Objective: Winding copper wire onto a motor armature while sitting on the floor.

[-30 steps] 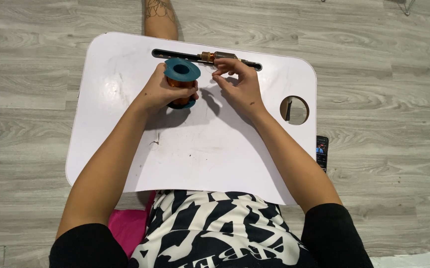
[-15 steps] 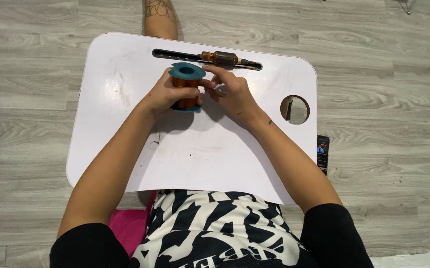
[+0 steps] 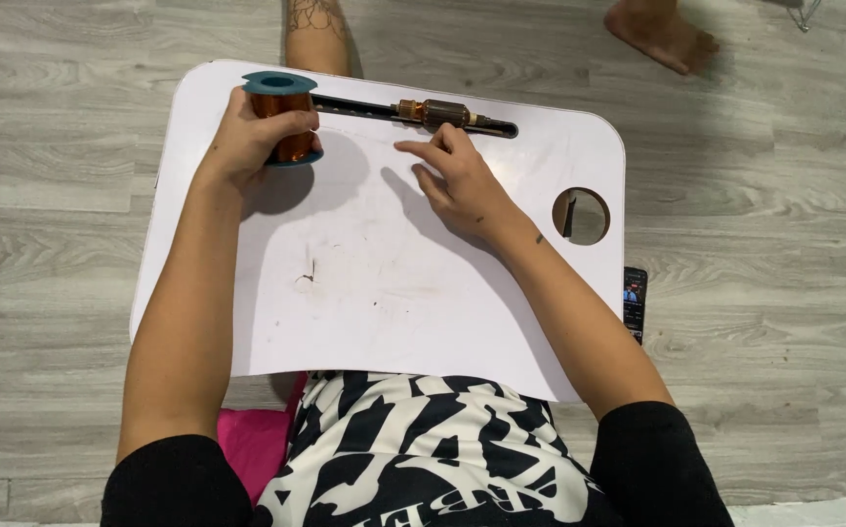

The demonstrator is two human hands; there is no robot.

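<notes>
Left hand (image 3: 247,141) grips the teal-capped copper wire spool (image 3: 283,115); right hand (image 3: 462,185) rests loosely spread on the white tray (image 3: 384,283) near the armature (image 3: 434,113).

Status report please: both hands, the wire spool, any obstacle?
Left hand grips copper wire spool, upright on white tray. Right hand open, empty, beside motor armature. Nothing between them.

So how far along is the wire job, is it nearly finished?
Hard to say, but it looks early. Done: the motor rotor with copper windings lies in the slot at the white lap tray's far edge. In hand: the left hand grips the teal-capped spool of copper wire upright. The right hand rests empty beside the rotor. No wire visibly runs between spool and rotor.
</notes>
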